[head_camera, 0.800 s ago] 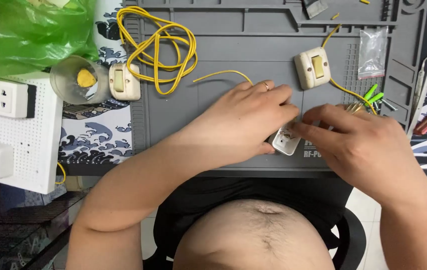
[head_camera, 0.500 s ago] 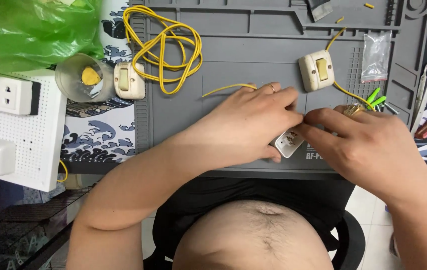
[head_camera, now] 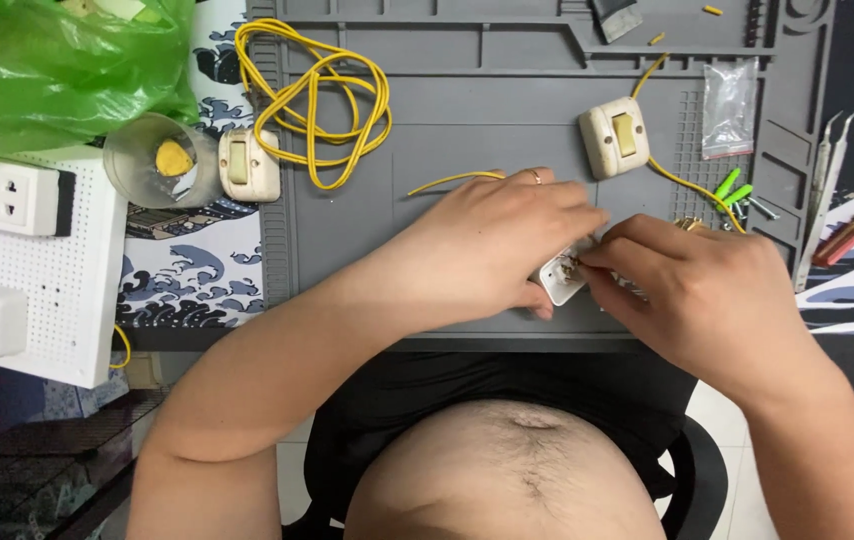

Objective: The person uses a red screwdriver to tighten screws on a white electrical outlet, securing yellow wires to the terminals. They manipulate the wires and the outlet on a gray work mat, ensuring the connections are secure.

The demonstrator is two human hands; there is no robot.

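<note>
Far left: I see a green plastic bag (head_camera: 42, 70) at the top corner, with a white socket strip (head_camera: 2, 195) and a white perforated board (head_camera: 37, 290) below it.
Left of the mat: a clear cup (head_camera: 152, 160) and a cream switch (head_camera: 247, 163) sit side by side, touching a coil of yellow wire (head_camera: 317, 95).
Work surface: a grey mat (head_camera: 447, 100) on the table.
Left hand (head_camera: 492, 245): its fingers curl down over the small white switch part (head_camera: 559, 278), pinning it from the left and above.
Switch part: it lies at the mat's near edge, between my two hands, most of it hidden; I can't tell its long axis.
Right hand (head_camera: 692, 290): fingers pressed together at the tips, pinching at the part's right corner; both hands touch it, the left covering more.
Right side: a second cream switch (head_camera: 615, 137) with a yellow lead, a small clear bag (head_camera: 727, 105), tweezers (head_camera: 827, 180).
Change: compared with the earlier frame, both hands sit in much the same place, the right fingertips drawn tighter onto the part.
</note>
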